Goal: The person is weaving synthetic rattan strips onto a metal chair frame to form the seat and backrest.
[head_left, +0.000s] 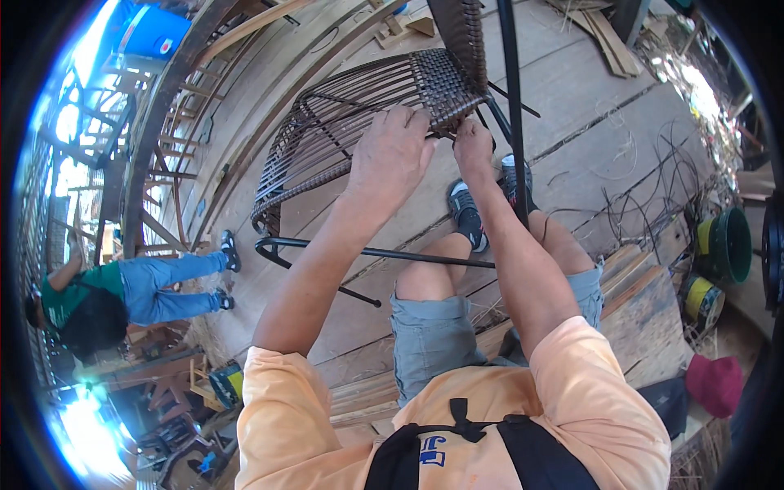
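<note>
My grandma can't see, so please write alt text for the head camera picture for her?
A person's left hand and right hand are at the edge of a brown woven chair, over a plank floor. Another person, in green and jeans, is at the left.

The brown weave [441, 77] looks like glossy plastic, the dark bar [512, 90] smooth metal.
</note>
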The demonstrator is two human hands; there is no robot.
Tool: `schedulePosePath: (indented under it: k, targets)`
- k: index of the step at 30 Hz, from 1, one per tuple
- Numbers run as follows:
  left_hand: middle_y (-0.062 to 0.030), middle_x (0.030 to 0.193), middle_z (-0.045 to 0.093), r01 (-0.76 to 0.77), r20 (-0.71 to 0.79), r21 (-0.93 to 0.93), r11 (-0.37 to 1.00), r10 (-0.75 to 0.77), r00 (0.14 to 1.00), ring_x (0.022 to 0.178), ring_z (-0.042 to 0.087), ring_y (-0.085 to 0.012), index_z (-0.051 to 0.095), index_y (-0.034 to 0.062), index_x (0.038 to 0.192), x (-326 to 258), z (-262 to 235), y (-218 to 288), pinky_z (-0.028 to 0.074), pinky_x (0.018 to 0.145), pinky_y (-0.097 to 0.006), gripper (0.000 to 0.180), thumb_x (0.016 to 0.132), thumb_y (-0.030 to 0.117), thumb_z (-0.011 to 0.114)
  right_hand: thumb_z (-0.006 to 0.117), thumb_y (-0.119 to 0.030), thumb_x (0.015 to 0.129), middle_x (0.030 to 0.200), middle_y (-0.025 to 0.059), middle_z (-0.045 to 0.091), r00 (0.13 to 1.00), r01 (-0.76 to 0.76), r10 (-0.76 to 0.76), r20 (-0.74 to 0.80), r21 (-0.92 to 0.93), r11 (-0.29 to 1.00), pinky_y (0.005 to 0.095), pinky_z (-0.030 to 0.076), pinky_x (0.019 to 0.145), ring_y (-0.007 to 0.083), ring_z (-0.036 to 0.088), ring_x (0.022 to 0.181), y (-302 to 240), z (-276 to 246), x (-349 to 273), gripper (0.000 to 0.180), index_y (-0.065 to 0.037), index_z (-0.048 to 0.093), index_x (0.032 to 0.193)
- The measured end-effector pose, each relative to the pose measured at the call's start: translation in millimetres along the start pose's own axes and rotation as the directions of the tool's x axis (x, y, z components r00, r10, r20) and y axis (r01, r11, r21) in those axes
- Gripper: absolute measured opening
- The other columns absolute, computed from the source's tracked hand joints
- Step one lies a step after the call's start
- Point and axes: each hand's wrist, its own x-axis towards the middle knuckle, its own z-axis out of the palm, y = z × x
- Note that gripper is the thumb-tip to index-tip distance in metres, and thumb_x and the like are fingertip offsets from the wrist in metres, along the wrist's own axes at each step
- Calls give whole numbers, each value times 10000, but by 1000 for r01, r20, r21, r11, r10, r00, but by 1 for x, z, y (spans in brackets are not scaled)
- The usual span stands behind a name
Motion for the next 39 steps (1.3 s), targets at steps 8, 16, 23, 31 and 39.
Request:
schedulePosePath:
  k: [8,16,23,31,39]
  targets:
    - [-90,911,583,-129,-131,26,991,132,983,824,559,-256,603,50,916,5,23,-17,459,693,-359,212,738,151,660,440,-231,890,562,29,452,977,-206,183,113,255,945,285,328,460,118,418,505,18,-3,1,277,-34,540,723]
    - [-44,927,597,-60,-145,78,995,71,987,819,562,-223,628,88,933,10,30,-14,460,687,-335,222,739,188,666,496,-204,870,624,183,536,984,-132,165,-71,335,933,364,421,579,249,536,589,11,-37,-18,258,13,561,748]
    - [-2,945,595,-71,-205,205,976,114,972,797,557,-187,632,117,965,14,29,-7,446,642,-317,253,729,200,674,498,-190,860,748,257,568,983,156,-148,-109,61,986,409,448,628,417,582,747,11,-37,-2,229,22,571,813]
    - [0,968,585,-97,-285,205,974,154,946,801,534,-201,622,116,1002,12,32,-17,416,667,-339,325,689,158,694,405,-355,910,758,218,578,999,-18,15,-44,-65,998,405,433,674,376,557,732,6,-14,8,387,-14,572,831]
    - [-240,1178,476,28,54,93,995,-33,998,1099,440,-391,443,-32,1208,-39,72,-23,342,942,-466,538,774,218,639,389,-235,853,786,244,594,995,65,-76,-69,-149,987,432,441,703,406,565,765,36,21,27,336,0,610,762]
